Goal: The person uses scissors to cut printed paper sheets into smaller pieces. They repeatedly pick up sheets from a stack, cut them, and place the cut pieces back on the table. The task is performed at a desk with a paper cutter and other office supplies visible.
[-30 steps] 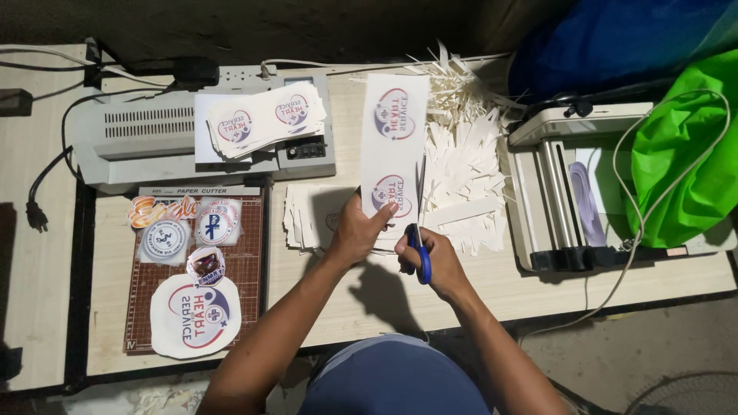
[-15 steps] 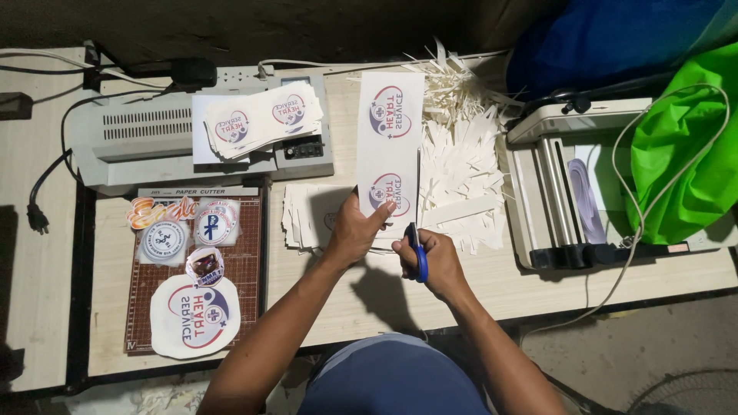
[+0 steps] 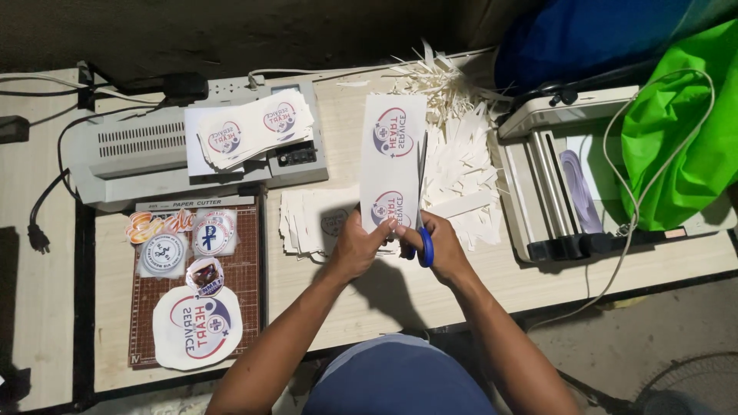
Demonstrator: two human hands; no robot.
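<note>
My left hand [image 3: 355, 244] pinches the near end of a long white printed sheet [image 3: 392, 146] that carries two round red-and-blue logos. My right hand [image 3: 440, 244] grips blue-handled scissors [image 3: 423, 230], whose blades run up along the sheet's right edge. Both hands hover over the wooden table [image 3: 500, 284], just in front of a low stack of printed sheets [image 3: 315, 221].
A pile of white paper offcuts [image 3: 461, 161] lies right of the sheet. A grey laminator [image 3: 146, 154] with printed sheets on it stands at the back left. A paper cutter board [image 3: 192, 284] holds several cut stickers. A white machine [image 3: 569, 177] and a green bag [image 3: 676, 131] sit right.
The scissors have closed along the sheet's right edge and both hands have drawn slightly closer together near the sheet's lower end.
</note>
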